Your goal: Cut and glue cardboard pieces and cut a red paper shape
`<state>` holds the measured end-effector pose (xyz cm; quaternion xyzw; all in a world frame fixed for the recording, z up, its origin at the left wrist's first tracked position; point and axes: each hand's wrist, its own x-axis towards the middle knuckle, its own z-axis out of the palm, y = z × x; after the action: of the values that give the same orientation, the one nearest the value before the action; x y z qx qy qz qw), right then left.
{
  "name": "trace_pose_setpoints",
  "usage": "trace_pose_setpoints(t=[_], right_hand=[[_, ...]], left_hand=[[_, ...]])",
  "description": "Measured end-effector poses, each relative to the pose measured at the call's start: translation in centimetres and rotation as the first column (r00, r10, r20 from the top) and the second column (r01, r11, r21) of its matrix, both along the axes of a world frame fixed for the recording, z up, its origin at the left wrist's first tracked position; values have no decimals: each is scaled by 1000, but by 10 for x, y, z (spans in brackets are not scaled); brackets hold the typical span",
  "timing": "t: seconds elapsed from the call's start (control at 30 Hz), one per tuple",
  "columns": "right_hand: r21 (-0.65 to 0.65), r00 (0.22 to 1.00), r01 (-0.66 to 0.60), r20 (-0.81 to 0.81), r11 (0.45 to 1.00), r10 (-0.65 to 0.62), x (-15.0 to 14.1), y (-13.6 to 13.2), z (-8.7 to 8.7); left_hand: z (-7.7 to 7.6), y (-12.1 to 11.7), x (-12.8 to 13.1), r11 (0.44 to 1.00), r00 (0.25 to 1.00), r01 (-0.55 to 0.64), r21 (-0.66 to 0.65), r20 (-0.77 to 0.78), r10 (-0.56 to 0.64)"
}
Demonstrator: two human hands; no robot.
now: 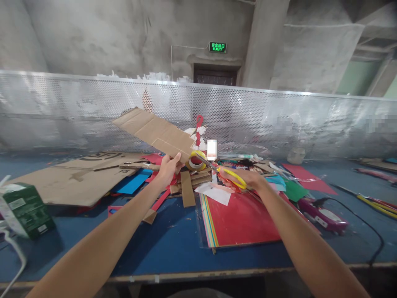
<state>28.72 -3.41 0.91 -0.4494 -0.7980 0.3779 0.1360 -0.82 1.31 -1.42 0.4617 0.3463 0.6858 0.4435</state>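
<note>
Blue surface, contents listed from left to right:

- Green carton, upright, near left edge.
- Large cardboard sheet, flat, printed.
- Blue sheet, beside it.
- Cardboard piece, raised and tilted above the clutter; right edge stepped.
- Left hand: fingers pinch this piece at its near right edge, thumb uppermost.
- Cardboard strip, loose on the surface, nearer than the left hand.
- Tape roll, just beyond the strip.
- White paper scrap, overlapping the paper pack.
- Scissors, yellow-handled, blades pointing left toward the held piece; contact cannot be told.
- Right hand: fingers closed about the handles, partly hidden.
- Red-topped paper pack, near.
- Purple device, corded, right.

Progress, as judged: loose strips and the stepped edge suggest some cutting done; the held piece is broad, and how much cutting is left cannot be told.
</note>
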Motion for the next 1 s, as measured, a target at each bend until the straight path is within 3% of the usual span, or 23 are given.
trace_pose_setpoints(t=[0.17, 0.4, 0.7, 1.0], right_hand=[[33, 994, -111, -7, 993, 112, -10, -1, 0], [126, 963, -201, -157, 972, 219, -25, -1, -7], [115, 959, -196, -186, 974, 215, -29, -1, -6], [102, 985, -96, -131, 990, 109, -35, -3, -5]], left_hand=[[-1, 1, 2, 999, 1000, -3, -32, 13, 3], [0, -3, 6, 995, 995, 102, -8, 20, -102], [4, -8, 9, 992, 992, 120, -37, 39, -119], [2, -12, 8, 988, 989, 151, -15, -8, -151]])
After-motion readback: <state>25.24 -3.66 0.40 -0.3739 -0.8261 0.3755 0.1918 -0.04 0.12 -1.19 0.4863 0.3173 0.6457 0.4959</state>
